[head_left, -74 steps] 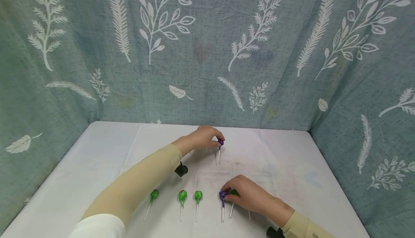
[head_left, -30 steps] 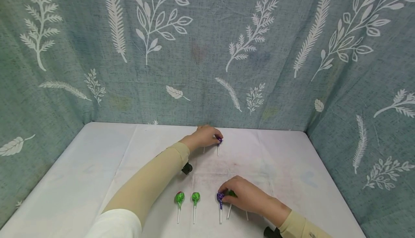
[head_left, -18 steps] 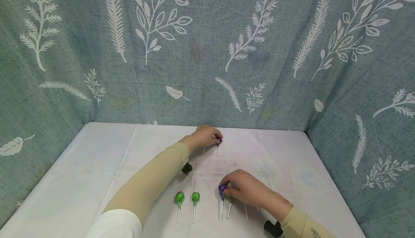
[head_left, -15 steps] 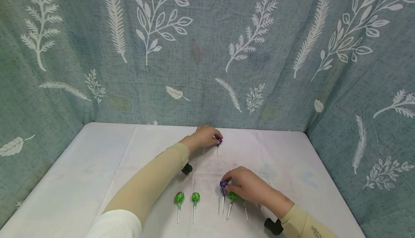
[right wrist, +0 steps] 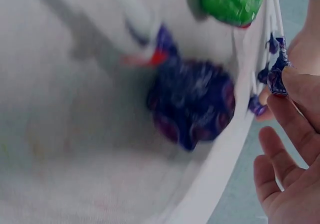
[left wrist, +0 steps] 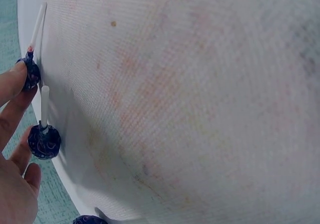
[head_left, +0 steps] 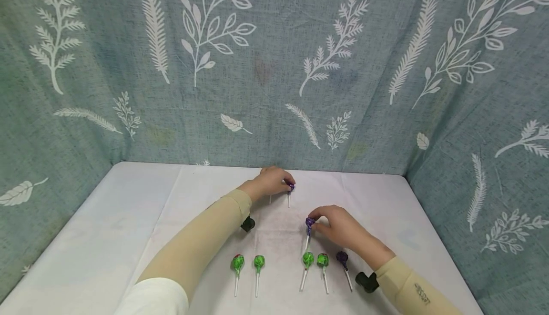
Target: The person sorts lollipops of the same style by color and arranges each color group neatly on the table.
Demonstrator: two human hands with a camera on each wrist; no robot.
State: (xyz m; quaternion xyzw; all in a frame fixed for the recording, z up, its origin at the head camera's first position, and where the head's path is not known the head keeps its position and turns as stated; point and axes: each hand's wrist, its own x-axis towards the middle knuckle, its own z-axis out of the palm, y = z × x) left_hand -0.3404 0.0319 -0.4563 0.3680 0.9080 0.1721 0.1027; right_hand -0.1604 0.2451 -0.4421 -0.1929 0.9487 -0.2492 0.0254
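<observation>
Purple lollipop (head_left: pixel 310 222) pinched in right hand (head_left: pixel 340 225), stick (head_left: pixel 307 243) pointing back toward green lollipop (head_left: pixel 308 259) on bench (head_left: pixel 386 200); left hand (head_left: pixel 271 181) pinches second purple lollipop (head_left: pixel 292 187), farther off and leftward, stick also pointing nearward.

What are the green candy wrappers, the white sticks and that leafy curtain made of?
Wrappers: probably thin plastic or foil, shiny, because they crinkle and catch bright glints.
Sticks: paper or plastic, I can't tell which; they look smooth and plain white.
Curtain: seemingly cloth, matte, with soft folds and a thread-like texture.
</observation>
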